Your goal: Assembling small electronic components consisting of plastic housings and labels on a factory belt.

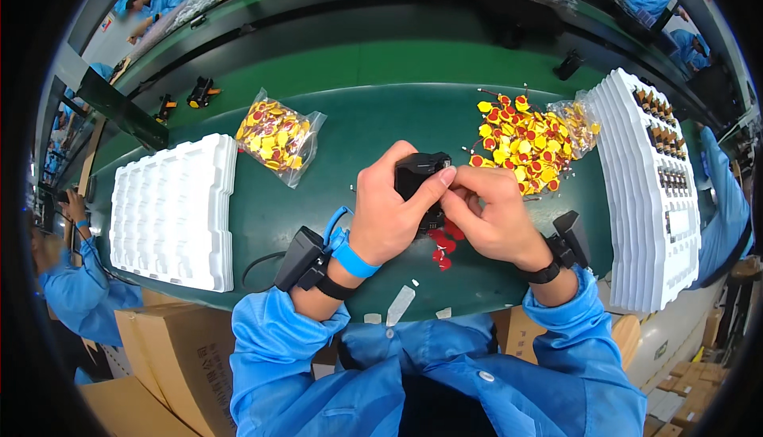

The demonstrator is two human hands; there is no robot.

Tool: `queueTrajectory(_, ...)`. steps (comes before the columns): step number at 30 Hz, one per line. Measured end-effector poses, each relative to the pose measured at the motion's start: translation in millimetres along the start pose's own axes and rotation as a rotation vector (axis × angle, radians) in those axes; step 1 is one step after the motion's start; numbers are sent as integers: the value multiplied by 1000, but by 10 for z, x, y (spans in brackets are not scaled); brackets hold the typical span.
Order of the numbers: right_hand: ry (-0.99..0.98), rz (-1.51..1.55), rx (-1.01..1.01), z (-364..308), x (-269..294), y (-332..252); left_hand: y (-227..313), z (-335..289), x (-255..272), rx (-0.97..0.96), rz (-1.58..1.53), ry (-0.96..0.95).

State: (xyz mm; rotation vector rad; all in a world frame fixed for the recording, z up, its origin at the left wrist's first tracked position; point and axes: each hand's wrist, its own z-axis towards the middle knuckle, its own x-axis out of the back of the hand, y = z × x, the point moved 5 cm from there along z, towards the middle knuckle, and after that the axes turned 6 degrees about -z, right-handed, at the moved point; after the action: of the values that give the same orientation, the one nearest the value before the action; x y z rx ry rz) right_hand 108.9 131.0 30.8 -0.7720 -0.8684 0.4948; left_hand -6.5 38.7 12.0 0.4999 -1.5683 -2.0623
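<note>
Above the middle of the green table, my left hand (385, 206) is closed round a black plastic housing (421, 171). My right hand (493, 214) meets it there, thumb and fingers pinched at the housing's right edge. Whatever lies in that pinch is too small and too covered to name. Just below my hands lie several red round pieces (442, 258). To the right of the hands is a loose pile of yellow and red discs (524, 147) with short wires. A clear bag (278, 139) of similar discs rests to the left.
Stacked white trays (171, 210) stand at left; another white tray stack (636, 199) at right has small brown parts in its top tray. Black parts (203, 93) sit at the far left. Cardboard boxes (175, 357) are below the table edge. Co-workers in blue (79, 286) are at both sides.
</note>
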Motion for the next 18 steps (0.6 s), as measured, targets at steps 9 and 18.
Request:
queueTrajectory(9, 56, -226, -209, 619, 272, 378, 52, 20, 225, -91, -15, 185)
queueTrajectory(18, -212, -585, -547, 2172, 531, 1738, 89, 37, 257, -253, 247, 217)
